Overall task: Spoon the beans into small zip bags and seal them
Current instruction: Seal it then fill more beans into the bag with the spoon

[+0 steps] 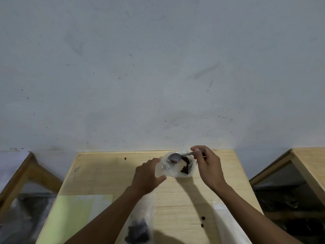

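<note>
We see a pale grey wall (158, 67), scuffed and spotted, filling the upper part of the view. Below it stands our wooden table (175, 194), its far edge against the wall, with part of another wooden table (309, 164) off to the right and a wooden frame (31, 171) off to the left.

On the table near the left edge lies a pale green sheet (73, 215). Along the right side, towards the near edge, lies a long strip of clear plastic (228, 224). Near the middle of the near edge, partly under our left forearm, rests a clear bag of dark beans (139, 231).

Close to the far edge, right of centre, we hold a small clear zip bag (174, 166) with dark beans (185, 167) inside it. Our left hand (147, 175) grips the bag's left end, fingers above and thumb below. Our right hand (207, 166) pinches the handle of a metal spoon (175, 157), whose bowl lies at the bag's mouth, tipped towards the left; we cannot tell how much is in it.

Three loose beans lie on the wood: one (125, 158) near the far edge, left of the bag, and two (202, 221) near the plastic strip towards the near edge.
</note>
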